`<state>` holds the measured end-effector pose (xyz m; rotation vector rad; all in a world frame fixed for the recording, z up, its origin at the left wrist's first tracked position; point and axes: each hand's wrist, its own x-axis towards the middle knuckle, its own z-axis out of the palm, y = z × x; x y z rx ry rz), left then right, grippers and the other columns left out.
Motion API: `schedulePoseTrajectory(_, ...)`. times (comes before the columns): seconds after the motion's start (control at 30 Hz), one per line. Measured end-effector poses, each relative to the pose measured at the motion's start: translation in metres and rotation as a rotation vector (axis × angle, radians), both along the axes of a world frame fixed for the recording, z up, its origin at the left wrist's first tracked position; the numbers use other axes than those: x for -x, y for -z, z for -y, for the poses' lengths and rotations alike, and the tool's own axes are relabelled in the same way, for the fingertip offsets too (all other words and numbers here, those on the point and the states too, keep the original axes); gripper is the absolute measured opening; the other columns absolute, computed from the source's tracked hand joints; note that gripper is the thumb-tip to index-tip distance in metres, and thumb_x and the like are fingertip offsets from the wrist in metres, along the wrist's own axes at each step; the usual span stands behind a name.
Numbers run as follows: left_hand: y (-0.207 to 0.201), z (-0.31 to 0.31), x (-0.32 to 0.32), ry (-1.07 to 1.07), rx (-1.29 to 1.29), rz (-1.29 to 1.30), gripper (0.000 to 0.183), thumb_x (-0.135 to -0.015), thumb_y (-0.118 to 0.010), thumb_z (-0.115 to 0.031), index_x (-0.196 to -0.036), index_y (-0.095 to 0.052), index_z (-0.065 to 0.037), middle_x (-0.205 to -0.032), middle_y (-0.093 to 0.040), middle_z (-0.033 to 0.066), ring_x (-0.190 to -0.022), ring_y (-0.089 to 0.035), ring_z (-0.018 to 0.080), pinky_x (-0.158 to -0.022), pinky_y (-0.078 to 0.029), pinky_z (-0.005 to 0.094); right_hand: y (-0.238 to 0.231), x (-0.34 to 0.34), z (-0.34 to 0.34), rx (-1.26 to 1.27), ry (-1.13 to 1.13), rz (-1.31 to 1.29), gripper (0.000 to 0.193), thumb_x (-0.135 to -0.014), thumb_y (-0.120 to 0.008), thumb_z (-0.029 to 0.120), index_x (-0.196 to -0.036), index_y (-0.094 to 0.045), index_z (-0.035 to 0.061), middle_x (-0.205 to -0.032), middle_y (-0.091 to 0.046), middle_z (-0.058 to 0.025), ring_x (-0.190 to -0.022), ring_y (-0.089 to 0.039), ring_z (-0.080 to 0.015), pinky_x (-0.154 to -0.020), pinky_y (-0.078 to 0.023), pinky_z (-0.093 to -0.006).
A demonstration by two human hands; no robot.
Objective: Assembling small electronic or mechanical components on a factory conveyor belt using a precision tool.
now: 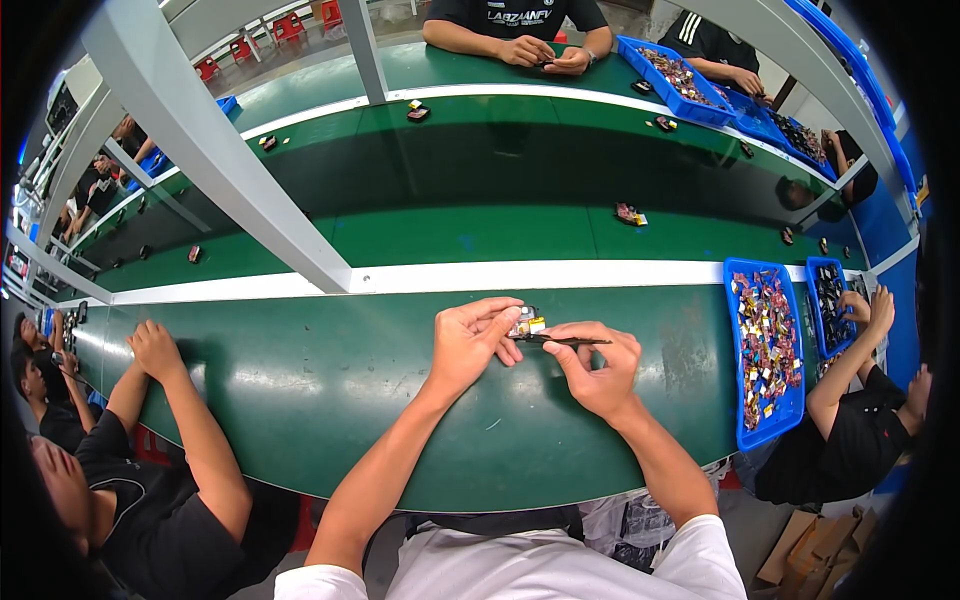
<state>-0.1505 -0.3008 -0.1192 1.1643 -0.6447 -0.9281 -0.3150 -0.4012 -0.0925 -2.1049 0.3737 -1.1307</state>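
Over the green tabletop (330, 400), my left hand (468, 345) grips a small electronic assembly (527, 322) between thumb and fingers. It looks black and clear, with a yellow and silver part; finer detail is too small to make out. In my right hand (600, 372) is a pair of thin black tweezers (572, 341), pinched between thumb and fingers and held nearly level. Their tips point left and meet the lower edge of the assembly. Both hands are close together at the middle of the table.
To the right stands a blue tray (745, 435) of small coloured parts, beside another blue tray (835, 350) with dark parts. A white rail (560, 277) and a slanting white post (220, 150) border the green conveyor (480, 235), which carries scattered assemblies. Co-workers sit left, right and across.
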Motion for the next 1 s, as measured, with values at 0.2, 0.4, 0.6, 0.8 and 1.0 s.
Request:
schedulePoseTrajectory(0.2,-0.0012,-0.0014,-0.0019,0.028,-0.013,0.013,0.025,-0.098,-0.064,-0.008,-0.113,-0.067,0.011,-0.080,-0.071,0.0155,-0.058,-0.069,0.0183,-0.050,-0.056,0.0268,0.0011,-0.0018,-0.0016,-0.034,0.003,-0.023,0.011,-0.076,-0.081,0.001,-0.085,-0.075,0.0039,-0.081,-0.075,-0.0037,-0.041,-0.040,-0.0052,-0.043,-0.034,-0.0236)
schedulePoseTrajectory(0.4,0.0013,0.0007,-0.0017,0.041,-0.008,0.007,0.024,-0.097,-0.064,-0.007,-0.112,-0.068,0.011,-0.076,-0.070,0.0134,-0.058,-0.068,0.0164,-0.049,-0.055,0.0259,0.0030,-0.0025,0.0004,-0.020,0.004,-0.042,0.011,-0.077,-0.080,0.001,-0.086,-0.076,0.0042,-0.074,-0.073,-0.0026,-0.041,-0.040,-0.0049,-0.043,-0.033,-0.0238)
schedulePoseTrajectory(0.6,0.0031,0.0010,-0.0020,0.054,0.001,0.022,0.023,-0.097,-0.065,-0.008,-0.111,-0.068,0.011,-0.076,-0.070,0.0132,-0.057,-0.068,0.0163,-0.049,-0.055,0.0258,0.0055,-0.0025,0.0017,-0.036,0.012,-0.048,0.010,-0.077,-0.080,0.002,-0.085,-0.076,0.0047,-0.071,-0.072,-0.0022,-0.040,-0.039,-0.0048,-0.042,-0.032,-0.0238)
schedulePoseTrajectory(0.8,0.0017,0.0007,-0.0027,0.059,-0.015,0.032,0.024,-0.097,-0.065,-0.009,-0.111,-0.068,0.011,-0.076,-0.070,0.0136,-0.057,-0.068,0.0168,-0.049,-0.055,0.0259,0.0041,-0.0018,0.0022,-0.027,0.014,-0.056,0.011,-0.076,-0.081,0.002,-0.085,-0.075,0.0061,-0.066,-0.070,-0.0012,-0.040,-0.039,-0.0049,-0.042,-0.031,-0.0241)
schedulePoseTrajectory(1.0,0.0003,0.0026,-0.0028,0.071,-0.058,-0.018,0.025,-0.096,-0.066,-0.008,-0.111,-0.067,0.012,-0.082,-0.071,0.0148,-0.058,-0.069,0.0173,-0.050,-0.056,0.0265,0.0065,-0.0011,0.0014,0.028,0.022,-0.043,0.013,-0.075,-0.082,0.002,-0.084,-0.076,0.0080,-0.065,-0.070,0.0002,-0.040,-0.039,-0.0071,-0.043,-0.033,-0.0251)
